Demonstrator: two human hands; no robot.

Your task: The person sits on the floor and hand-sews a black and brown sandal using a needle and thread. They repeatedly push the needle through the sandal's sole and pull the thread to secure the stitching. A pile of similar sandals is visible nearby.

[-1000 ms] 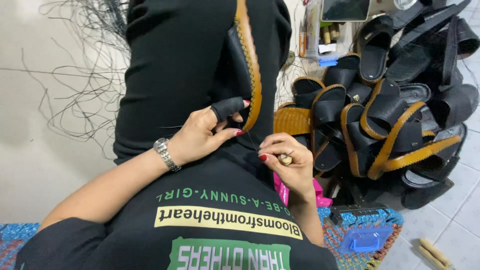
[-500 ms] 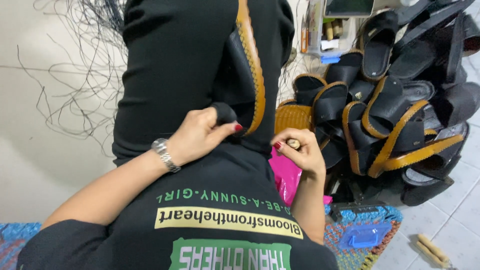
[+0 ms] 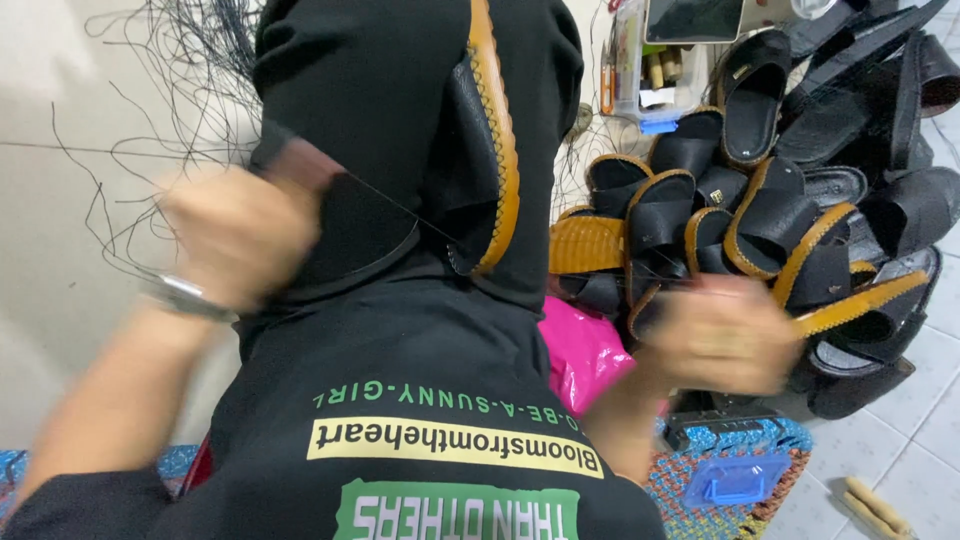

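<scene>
Two hands, spread well apart and blurred: left hand (image 3: pixel 238 232) at nine o'clock, right hand (image 3: pixel 722 335) at three, grips unclear. One sandal (image 3: pixel 487 150) between knees at twelve; one thread (image 3: pixel 400 210) stretches across.

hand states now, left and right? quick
Left hand: motion-blurred, looks closed around a dark strap piece; a thin black thread runs from it to the sandal.
Right hand: blurred, looks closed; contents cannot be told.

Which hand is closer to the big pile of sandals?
The right hand. It is blurred, right in front of the pile of sandals. The left hand is far across, beyond the black-and-tan sandal on the lap.
</scene>
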